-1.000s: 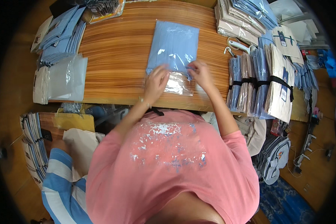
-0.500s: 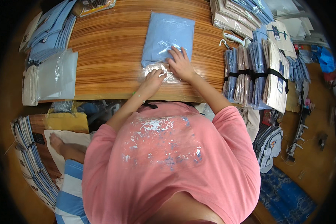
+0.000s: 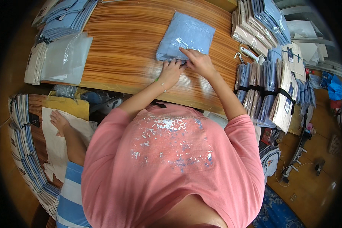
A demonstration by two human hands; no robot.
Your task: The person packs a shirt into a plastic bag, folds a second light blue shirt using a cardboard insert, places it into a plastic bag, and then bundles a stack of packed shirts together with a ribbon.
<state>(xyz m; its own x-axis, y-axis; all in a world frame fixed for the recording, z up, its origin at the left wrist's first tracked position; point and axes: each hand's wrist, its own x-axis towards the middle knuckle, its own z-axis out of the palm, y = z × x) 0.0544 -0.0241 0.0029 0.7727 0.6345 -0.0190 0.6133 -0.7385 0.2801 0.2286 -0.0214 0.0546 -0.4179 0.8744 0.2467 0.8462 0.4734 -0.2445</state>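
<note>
1. I see the blue packet (image 3: 187,33) lying on the wooden table (image 3: 117,45), in front of the person.
2. The left hand (image 3: 171,72) and right hand (image 3: 200,62) touch its near end; I can't tell if they pinch it.
3. It looks light, soft and hard to break.
4. Its shiny outside may slip, so I'd hold both sides.

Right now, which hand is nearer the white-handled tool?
Right. The right hand, at the blue package, is left of the tool; the left hand is farther left.
</note>
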